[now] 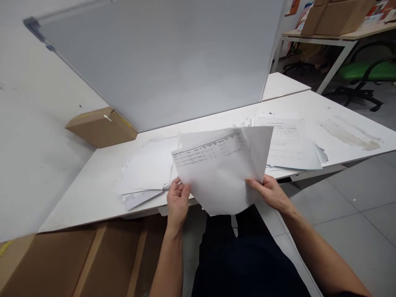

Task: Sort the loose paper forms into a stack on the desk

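Observation:
Several printed paper sheets (213,177) are held up in front of me, over the near edge of the desk. My left hand (178,200) pinches their left edge, fingers curled. On the right side, my right hand (269,193) grips the sheets with the thumb lying on top. The front sheet has rows of small print near its upper edge and is blank below. To the left lies a paper stack (148,165), its sheets slightly fanned. Another pile of printed papers (287,144) rests on the desk to the right, partly hidden behind the held sheets.
A whiteboard (173,62) leans at the back of the white desk (80,194). One cardboard box (102,126) sits against the wall, and open cardboard boxes (62,255) stand below the desk at left. A green chair (368,71) is at the far right.

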Tool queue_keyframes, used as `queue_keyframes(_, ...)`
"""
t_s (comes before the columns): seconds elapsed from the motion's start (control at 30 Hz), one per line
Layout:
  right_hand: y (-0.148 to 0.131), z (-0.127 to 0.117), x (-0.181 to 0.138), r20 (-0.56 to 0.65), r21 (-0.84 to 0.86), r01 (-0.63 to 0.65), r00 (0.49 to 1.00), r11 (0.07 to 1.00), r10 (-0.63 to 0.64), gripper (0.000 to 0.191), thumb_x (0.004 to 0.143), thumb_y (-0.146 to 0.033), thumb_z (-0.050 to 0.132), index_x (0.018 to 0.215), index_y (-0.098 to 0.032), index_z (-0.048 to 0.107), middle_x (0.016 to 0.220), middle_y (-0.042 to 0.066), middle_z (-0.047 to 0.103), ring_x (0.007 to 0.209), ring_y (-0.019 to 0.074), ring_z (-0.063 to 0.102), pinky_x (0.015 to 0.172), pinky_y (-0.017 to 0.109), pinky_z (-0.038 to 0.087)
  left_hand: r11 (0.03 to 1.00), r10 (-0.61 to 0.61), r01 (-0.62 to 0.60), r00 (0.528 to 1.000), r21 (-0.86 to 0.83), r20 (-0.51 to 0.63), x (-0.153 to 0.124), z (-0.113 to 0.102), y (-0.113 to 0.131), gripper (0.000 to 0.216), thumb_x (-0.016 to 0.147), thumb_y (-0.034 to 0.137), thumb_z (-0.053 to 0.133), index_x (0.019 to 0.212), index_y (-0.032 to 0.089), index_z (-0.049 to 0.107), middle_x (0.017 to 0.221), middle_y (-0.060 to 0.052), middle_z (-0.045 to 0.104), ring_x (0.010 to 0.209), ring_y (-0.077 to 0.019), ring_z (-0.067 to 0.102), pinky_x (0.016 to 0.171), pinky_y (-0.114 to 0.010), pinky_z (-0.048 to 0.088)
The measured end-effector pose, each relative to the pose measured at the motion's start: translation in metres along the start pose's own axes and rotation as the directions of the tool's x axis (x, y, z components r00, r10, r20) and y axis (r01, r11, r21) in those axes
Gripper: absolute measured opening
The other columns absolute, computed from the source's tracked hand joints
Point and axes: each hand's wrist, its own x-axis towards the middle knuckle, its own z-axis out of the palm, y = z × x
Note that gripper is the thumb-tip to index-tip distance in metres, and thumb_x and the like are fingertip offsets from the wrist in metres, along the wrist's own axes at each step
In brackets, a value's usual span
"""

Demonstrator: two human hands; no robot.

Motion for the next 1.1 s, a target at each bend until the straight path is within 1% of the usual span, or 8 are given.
queue_keyframes(0.07,-0.022,-0.001,0.016,-0.032,-0.029,0.134,0.99,0.991,-0.135,0.029,0.08,-0.043,0.057,0.091,-0.018,0.066,0.09,0.006,0.069,0.085,0.0244,0.063,0.07,0.033,0.051,0.98,0.185,-0.193,0.976,-0.053,-0.116,0.02,0.006,0.028,0.041,0.078,0.043,0.058,0.11,0.02,0.047,0.089,-0.005,0.066,0.08,-0.0141,0.062,0.075,-0.027,0.049)
queue_keyframes(0.17,-0.046,-0.002,0.044,-0.035,-0.005,0.314,0.949,0.949,-0.314,0.029,0.079,-0.043,0.059,0.091,-0.018,0.068,0.089,0.005,0.069,0.086,0.0245,0.063,0.073,0.036,0.051,0.881,0.444,-0.468,0.868,-0.069,-0.224,0.044,0.014,0.067,0.032,0.079,0.037,0.059,0.104,0.02,0.047,0.092,-0.003,0.064,0.086,-0.0129,0.061,0.081,-0.027,0.047)
queue_keyframes(0.3,-0.047,-0.003,0.073,0.015,0.144,0.353,0.933,0.925,-0.358,0.03,0.079,-0.041,0.06,0.099,-0.02,0.067,0.092,0.004,0.07,0.089,0.0226,0.064,0.08,0.038,0.05,0.787,0.594,-0.616,0.775,-0.044,-0.215,0.058,0.022,0.08,0.025,0.082,0.032,0.058,0.101,0.019,0.047,0.092,-0.003,0.062,0.089,-0.0119,0.06,0.084,-0.027,0.045)
queue_keyframes(0.47,-0.028,-0.004,0.084,0.038,0.195,0.314,0.944,0.929,-0.327,0.033,0.075,-0.035,0.067,0.104,-0.021,0.064,0.102,0.004,0.068,0.095,0.0226,0.062,0.084,0.039,0.049,0.819,0.569,-0.573,0.813,0.006,-0.124,0.061,0.025,0.062,0.031,0.086,0.034,0.051,0.111,0.019,0.043,0.098,-0.007,0.061,0.097,-0.0148,0.059,0.086,-0.03,0.046)
queue_keyframes(0.6,-0.03,-0.002,0.085,0.028,0.22,0.325,0.941,0.92,-0.339,0.033,0.073,-0.033,0.069,0.103,-0.022,0.064,0.102,0.004,0.068,0.095,0.0226,0.062,0.085,0.041,0.049,0.788,0.609,-0.615,0.783,-0.008,-0.126,0.063,0.031,0.067,0.034,0.086,0.033,0.051,0.116,0.019,0.042,0.106,-0.008,0.059,0.103,-0.0152,0.056,0.09,-0.03,0.043)
queue_keyframes(0.83,-0.038,0.001,0.086,-0.071,0.14,0.313,0.95,0.94,-0.305,0.029,0.073,-0.037,0.066,0.095,-0.019,0.067,0.094,0.005,0.07,0.087,0.0222,0.063,0.075,0.037,0.051,0.795,0.585,-0.606,0.751,0.034,-0.307,0.064,0.037,0.082,0.02,0.085,0.031,0.053,0.098,0.017,0.049,0.091,-0.003,0.062,0.092,-0.0124,0.06,0.087,-0.028,0.046)
queue_keyframes(1.0,-0.026,0.001,0.084,-0.018,0.062,0.181,0.984,0.982,-0.18,0.03,0.07,-0.039,0.069,0.09,-0.016,0.067,0.089,0.007,0.07,0.081,0.0228,0.065,0.069,0.035,0.052,0.863,0.455,-0.48,0.874,-0.155,-0.172,0.061,0.036,0.07,0.028,0.081,0.03,0.06,0.104,0.018,0.049,0.097,-0.006,0.063,0.097,-0.0156,0.06,0.087,-0.032,0.047)
queue_keyframes(1.1,-0.024,0.001,0.084,-0.036,0.087,0.202,0.979,0.976,-0.2,0.029,0.07,-0.038,0.069,0.088,-0.016,0.068,0.09,0.007,0.071,0.084,0.0232,0.064,0.072,0.036,0.051,0.864,0.444,-0.472,0.878,-0.175,-0.177,0.059,0.037,0.068,0.021,0.08,0.029,0.06,0.096,0.017,0.052,0.092,-0.004,0.064,0.089,-0.0132,0.062,0.083,-0.029,0.048)
